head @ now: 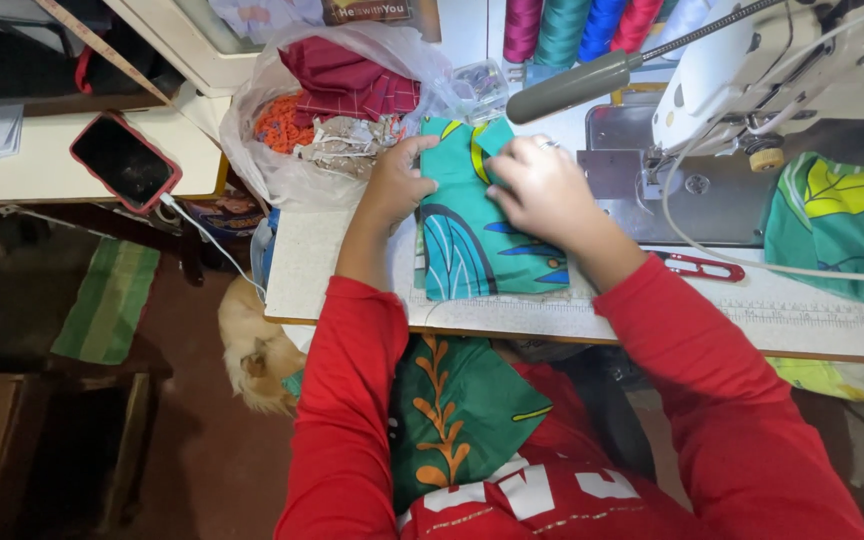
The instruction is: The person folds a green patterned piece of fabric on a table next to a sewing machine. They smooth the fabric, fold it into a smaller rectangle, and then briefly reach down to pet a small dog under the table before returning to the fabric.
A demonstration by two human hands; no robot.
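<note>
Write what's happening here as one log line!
left hand: flat on green leaf-print fabric piece | right hand: pressing its top fold | surface: white sewing table | nearby: red thread snips

A white sewing machine [752,90] stands at the far right of the sewing table [812,320], with red thread snips [704,266] lying just in front of it. Thread cones [582,25] in magenta, teal, blue and red line up behind. A clear plastic bag [302,110] of maroon cloth and orange trim sits at the table's left end. A phone in a red case [124,160] rests on a side counter [42,165], its white cable [207,235] hanging down. A tan dog [257,350] lies on the floor beside a green mat [107,300].
</note>
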